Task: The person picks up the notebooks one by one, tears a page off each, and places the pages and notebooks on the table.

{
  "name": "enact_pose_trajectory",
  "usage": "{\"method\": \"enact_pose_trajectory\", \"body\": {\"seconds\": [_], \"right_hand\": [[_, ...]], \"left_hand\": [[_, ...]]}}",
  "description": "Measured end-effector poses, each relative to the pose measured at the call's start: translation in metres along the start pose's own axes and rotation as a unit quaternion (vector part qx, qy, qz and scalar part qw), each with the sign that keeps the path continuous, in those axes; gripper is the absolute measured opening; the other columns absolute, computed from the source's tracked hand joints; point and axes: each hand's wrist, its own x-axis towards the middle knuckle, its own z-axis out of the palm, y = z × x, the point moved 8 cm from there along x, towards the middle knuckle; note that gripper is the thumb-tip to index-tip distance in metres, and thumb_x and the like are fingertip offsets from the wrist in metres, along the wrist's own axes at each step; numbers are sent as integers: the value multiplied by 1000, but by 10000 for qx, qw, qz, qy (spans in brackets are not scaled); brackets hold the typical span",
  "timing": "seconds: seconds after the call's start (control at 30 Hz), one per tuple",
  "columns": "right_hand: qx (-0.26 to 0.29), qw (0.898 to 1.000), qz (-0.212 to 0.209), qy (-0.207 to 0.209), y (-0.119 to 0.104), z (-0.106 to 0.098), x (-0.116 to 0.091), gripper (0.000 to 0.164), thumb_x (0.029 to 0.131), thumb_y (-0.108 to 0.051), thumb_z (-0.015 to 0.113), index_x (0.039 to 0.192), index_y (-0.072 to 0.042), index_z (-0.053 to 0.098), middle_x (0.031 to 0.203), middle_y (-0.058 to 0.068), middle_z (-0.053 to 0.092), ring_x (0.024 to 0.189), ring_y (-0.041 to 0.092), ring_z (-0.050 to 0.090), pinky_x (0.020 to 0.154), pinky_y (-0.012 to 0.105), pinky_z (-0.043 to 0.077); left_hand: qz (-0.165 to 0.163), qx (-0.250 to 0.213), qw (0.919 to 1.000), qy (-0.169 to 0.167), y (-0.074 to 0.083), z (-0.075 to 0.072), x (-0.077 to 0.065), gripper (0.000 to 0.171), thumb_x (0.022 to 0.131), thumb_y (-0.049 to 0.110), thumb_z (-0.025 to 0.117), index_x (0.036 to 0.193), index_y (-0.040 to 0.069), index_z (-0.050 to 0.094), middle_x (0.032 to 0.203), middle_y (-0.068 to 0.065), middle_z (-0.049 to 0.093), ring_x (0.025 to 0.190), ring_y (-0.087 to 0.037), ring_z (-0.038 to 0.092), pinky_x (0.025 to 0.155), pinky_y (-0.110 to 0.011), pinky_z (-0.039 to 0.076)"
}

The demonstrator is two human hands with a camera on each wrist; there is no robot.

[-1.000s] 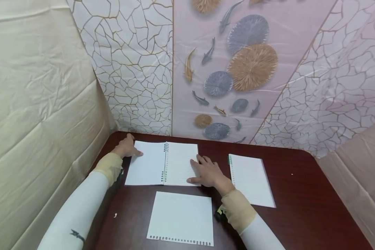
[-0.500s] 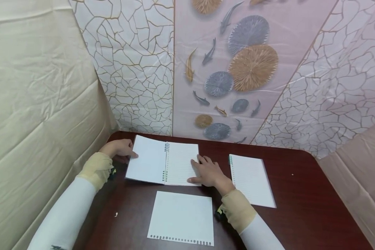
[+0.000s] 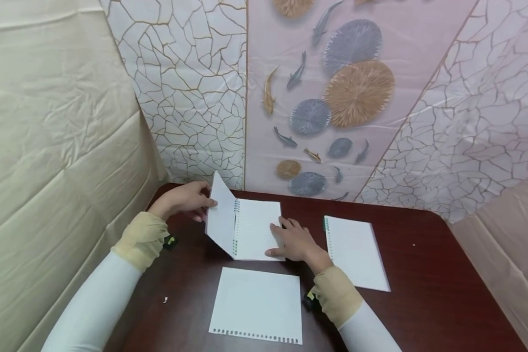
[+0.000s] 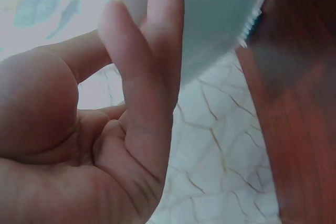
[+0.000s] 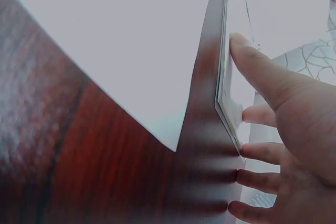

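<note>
An open spiral notebook (image 3: 256, 230) lies at the back left of the table, its left cover tilted up about the coil. The left hand (image 3: 187, 201) pinches that raised cover (image 3: 222, 215) near its outer edge, thumb on the inner white side. In the left wrist view the left hand (image 4: 131, 93) shows with the pale cover behind its fingers. On the lined right page rests the right hand (image 3: 297, 241), fingers spread and relaxed. The right wrist view has the thumb on the page and some fingertips of the right hand (image 5: 299, 135) on the tabletop beside the notebook.
A torn-out sheet (image 3: 256, 305) with a perforated edge lies in front of the notebook. Another spiral notebook (image 3: 356, 252) lies open to the right. A small white scrap (image 3: 165, 299) sits on the dark table (image 3: 435, 283). Patterned cloth (image 3: 193, 98) hangs behind.
The left hand has taken the notebook's left cover by its edge and lifted it from lying flat, swinging it up toward the coil. The right hand has stayed on the right page.
</note>
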Motion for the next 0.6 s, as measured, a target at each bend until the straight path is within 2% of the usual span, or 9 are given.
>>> {"method": "enact_pose_trajectory", "body": {"seconds": [0.17,0.33,0.4,0.53,0.6], "right_hand": [[47,10000,34,28,1,0,0,88,93,-60,75,164,-17,44,171,19,30,157,46,24,116,75,30],[50,9999,17,124,0,-2,1,88,91,-61,77,162,-17,47,170,19,33,155,45,28,116,73,31],[84,9998,10,167,0,-4,2,86,92,-62,76,160,-18,49,169,19,34,154,46,29,117,72,31],[170,9994,-28,310,2,-9,5,68,98,-58,70,153,-20,58,164,19,40,149,46,37,115,70,34],[141,9984,-37,547,2,-12,6,57,102,-53,67,147,-19,63,159,19,45,145,45,42,113,69,37]], "left_hand": [[203,-48,9998,-16,18,12,5,31,109,14,60,130,-5,49,98,-24,74,73,-26,78,62,-31,62],[396,-150,9991,95,27,21,10,31,109,16,60,129,-5,50,98,-25,75,80,-35,79,62,-33,63],[464,-197,9985,193,29,24,12,31,108,17,61,129,-4,51,96,-24,75,78,-34,79,61,-32,62],[526,-346,9974,356,34,31,16,32,107,18,63,128,-2,50,93,-23,74,78,-36,79,62,-35,63],[506,-395,9970,424,36,35,18,34,107,19,64,130,-2,50,91,-18,75,80,-39,78,66,-39,65]]}}
